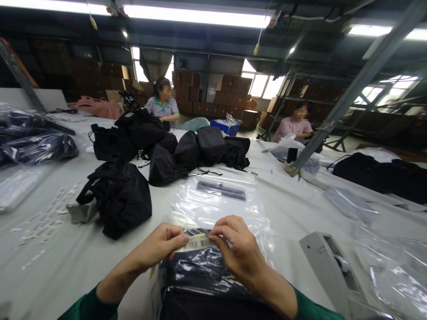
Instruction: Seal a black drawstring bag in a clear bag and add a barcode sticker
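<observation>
A white barcode label [196, 242] is stretched between my two hands, above a clear plastic bag [220, 213] with a dark folded item [200, 271] inside its near end. My left hand [163, 242] pinches the label's left end between thumb and fingers. At the right end, my right hand [238, 246] pinches it the same way, fingertips close together. The bag's upper part lies flat and bears a block of printed text [220, 191]. Whether the label touches the plastic, I cannot tell.
Black drawstring bags [187, 153] are heaped beyond the plastic bag, and another black bag [125, 195] sits to the left. Small labels [53, 213] lie at left. A grey dispenser [333, 266] and loose clear bags [396, 262] are at right. Two people sit across the table.
</observation>
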`<state>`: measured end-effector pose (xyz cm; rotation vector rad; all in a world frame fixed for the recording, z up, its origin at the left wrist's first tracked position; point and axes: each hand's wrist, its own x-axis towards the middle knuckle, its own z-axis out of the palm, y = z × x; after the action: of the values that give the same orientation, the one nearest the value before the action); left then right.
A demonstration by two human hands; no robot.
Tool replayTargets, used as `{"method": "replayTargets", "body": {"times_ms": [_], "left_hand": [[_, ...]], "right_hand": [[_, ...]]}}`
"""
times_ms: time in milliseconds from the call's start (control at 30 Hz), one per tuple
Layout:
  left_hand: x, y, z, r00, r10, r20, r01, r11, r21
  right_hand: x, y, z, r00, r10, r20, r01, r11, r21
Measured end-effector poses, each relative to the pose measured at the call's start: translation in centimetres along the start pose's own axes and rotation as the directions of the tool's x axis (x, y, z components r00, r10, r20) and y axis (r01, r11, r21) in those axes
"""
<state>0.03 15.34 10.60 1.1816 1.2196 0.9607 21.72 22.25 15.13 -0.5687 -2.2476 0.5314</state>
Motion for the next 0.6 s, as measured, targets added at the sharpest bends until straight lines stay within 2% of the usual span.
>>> {"method": "replayTargets", "body": {"times_ms": [167,233,333,400,500,600], "left_hand": [[-0.03,0.70,0.72,0.999,0.033,0.037,-0.034,0.999,0.027],[0.06,0.85,0.90,0.998,0.063,0.025,-0.066,0.993,0.103],[0.14,0.81,0.98,0.988,0.121,-0.098,-0.096,0.968,0.232],[0.08,0.64,0.95,0.961,0.166,-0.220,-0.101,0.955,0.280],[-0.13,0.37,0.82,0.920,0.188,-0.343,-0.081,0.949,0.304],[-0.31,0.39,0.66,0.931,0.186,-0.316,-0.079,0.943,0.323]], "right_hand": [[-0.38,0.83,0.50,0.995,0.103,0.016,-0.103,0.995,0.002],[-0.43,1.06,0.65,0.997,0.081,0.009,-0.081,0.997,-0.008],[-0.58,1.00,0.88,0.995,-0.084,-0.046,0.081,0.995,-0.065],[-0.65,0.80,0.97,0.992,-0.109,-0.068,0.104,0.992,-0.067],[-0.48,0.55,0.87,0.995,0.095,-0.040,-0.093,0.995,0.048],[-0.08,0.58,0.61,0.963,0.268,0.035,-0.270,0.951,0.151]]}}
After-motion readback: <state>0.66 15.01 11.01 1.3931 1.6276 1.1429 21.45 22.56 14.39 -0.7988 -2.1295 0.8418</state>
